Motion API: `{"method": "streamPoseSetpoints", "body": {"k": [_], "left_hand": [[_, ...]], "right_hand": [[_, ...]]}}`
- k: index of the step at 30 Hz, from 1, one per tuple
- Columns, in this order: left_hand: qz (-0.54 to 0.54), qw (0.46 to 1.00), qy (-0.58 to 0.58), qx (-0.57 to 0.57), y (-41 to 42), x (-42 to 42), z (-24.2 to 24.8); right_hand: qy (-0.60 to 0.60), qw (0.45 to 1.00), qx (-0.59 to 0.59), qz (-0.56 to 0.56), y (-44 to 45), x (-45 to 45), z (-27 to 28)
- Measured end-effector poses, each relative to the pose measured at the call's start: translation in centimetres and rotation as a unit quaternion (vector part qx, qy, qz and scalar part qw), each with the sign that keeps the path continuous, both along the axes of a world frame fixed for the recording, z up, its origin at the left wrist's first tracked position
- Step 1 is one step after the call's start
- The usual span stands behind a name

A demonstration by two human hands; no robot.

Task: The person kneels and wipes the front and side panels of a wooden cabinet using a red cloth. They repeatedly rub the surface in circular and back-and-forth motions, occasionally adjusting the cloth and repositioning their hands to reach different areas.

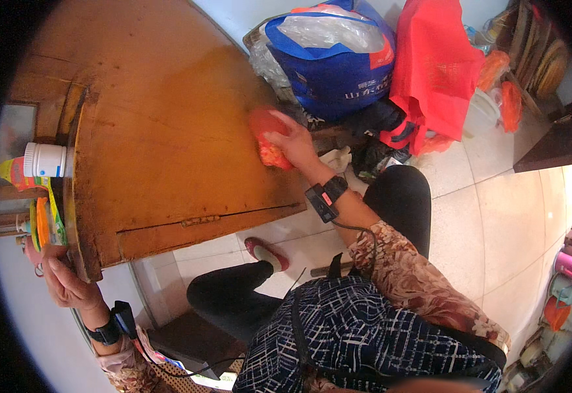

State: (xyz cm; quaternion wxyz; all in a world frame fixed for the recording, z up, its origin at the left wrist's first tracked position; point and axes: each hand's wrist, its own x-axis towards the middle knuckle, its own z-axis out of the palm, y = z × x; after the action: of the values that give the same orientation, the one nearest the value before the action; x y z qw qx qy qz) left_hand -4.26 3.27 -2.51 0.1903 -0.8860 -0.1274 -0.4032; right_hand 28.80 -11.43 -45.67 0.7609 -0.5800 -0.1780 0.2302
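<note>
My right hand [291,142] is closed around a bunched red cloth [269,135]. It presses the cloth to the brown wooden panel [168,132] of a cabinet, close to the panel's right edge. Both the hand and the cloth look slightly blurred. At the far left, my left hand [70,282] has curled fingers beside the corner of the cabinet's raised wooden edge [82,211]. Its fingertips are partly hidden, so whether it grips anything is unclear. Just beyond that hand stand a white screw-capped jar [45,159] and several colourful packets [42,221].
A blue bag [335,73] stuffed with clear plastic and a red fabric bag [433,64] crowd the cabinet's right side. Dark bags [382,157] lie below them on the tiled floor [463,211]. A thermos-like pink container [570,266] stands at far right. Cords run from both wrist devices.
</note>
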Motion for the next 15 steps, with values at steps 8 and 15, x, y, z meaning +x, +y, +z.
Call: {"method": "streamPoseSetpoints", "body": {"k": [8, 15], "left_hand": [[-0.006, 0.998, -0.017, -0.066, 1.2, -1.9, 0.2], [0.0, 1.0, 0.004, -0.024, -0.2, -0.3, 0.1]], "right_hand": [[0.005, 0.996, -0.088, 0.014, 1.8, 1.7, -3.7], [-0.034, 0.987, -0.158, -0.018, 0.6, -0.3, -7.9]]}}
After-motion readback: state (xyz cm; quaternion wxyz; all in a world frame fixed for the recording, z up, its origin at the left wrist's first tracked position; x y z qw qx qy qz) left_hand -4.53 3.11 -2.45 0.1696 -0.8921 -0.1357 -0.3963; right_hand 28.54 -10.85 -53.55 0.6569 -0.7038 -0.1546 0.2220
